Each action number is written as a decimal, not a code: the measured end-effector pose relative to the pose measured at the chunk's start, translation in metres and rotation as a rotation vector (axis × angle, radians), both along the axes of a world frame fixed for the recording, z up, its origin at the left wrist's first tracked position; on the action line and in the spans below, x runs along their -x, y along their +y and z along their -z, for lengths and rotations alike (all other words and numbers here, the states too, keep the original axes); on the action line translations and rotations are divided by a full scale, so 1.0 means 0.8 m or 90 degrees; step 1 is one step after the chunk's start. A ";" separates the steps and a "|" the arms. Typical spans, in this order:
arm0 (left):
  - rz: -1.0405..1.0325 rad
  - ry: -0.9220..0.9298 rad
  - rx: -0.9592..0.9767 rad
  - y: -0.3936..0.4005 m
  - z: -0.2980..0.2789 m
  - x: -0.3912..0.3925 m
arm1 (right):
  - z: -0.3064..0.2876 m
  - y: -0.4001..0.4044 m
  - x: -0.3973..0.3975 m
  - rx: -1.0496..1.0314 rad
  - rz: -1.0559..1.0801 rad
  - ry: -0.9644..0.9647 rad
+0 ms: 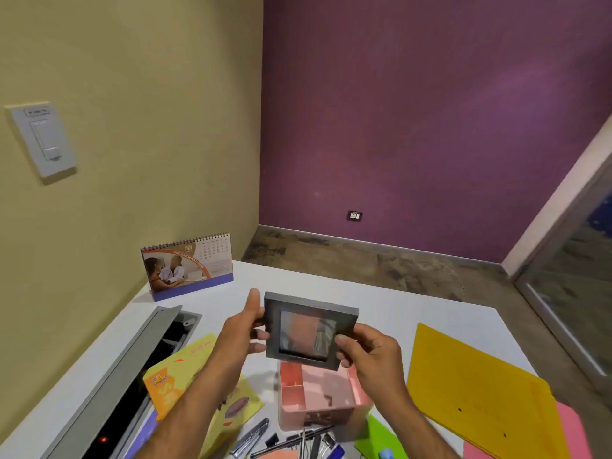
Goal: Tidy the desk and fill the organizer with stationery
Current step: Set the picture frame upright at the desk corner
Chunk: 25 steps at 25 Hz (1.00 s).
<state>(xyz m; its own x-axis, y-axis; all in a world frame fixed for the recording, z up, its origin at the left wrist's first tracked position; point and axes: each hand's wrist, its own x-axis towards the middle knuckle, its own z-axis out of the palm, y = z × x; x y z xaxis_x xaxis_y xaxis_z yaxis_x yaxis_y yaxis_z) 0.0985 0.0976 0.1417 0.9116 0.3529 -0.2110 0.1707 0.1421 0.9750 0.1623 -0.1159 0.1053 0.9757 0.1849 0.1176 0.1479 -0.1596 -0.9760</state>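
A small grey picture frame (309, 329) is held up above the white desk (381, 303) by both hands. My left hand (246, 329) grips its left edge with the thumb raised. My right hand (371, 352) pinches its lower right corner. Under the frame stands a pink organizer (318, 397) with divided compartments that look empty. In front of the organizer, near the bottom edge, lie a stapler (251, 437), black binder clips (271, 440) and pens (298, 442).
A desk calendar (188, 265) stands at the back left. An open grey cable tray (132, 385) runs along the left. Yellow booklets (180, 372) lie under my left forearm. A yellow folder (477, 389), pink sheet (569, 432) and green paper (377, 438) lie on the right.
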 end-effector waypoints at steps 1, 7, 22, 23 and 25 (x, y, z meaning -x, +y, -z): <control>0.024 -0.019 -0.072 -0.008 0.005 -0.001 | 0.002 -0.007 -0.001 -0.031 0.012 0.034; 0.017 -0.030 -0.001 -0.058 0.024 -0.004 | 0.000 -0.041 0.004 -0.070 -0.009 0.150; 0.043 -0.031 0.097 -0.133 0.036 -0.021 | 0.013 -0.105 0.002 -0.184 -0.065 0.307; 0.049 -0.040 0.095 -0.142 0.036 -0.026 | 0.012 -0.114 0.000 -0.186 -0.056 0.294; 0.067 -0.063 0.092 -0.160 0.034 -0.036 | 0.012 -0.134 -0.004 -0.200 -0.035 0.266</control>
<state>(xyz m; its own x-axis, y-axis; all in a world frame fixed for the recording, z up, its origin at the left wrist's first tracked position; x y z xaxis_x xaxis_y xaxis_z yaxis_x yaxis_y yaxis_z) 0.1270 -0.0302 0.1145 0.9605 0.2274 -0.1606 0.0966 0.2686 0.9584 0.1659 -0.2227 0.0959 0.9412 0.2550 -0.2217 -0.2645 0.1474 -0.9531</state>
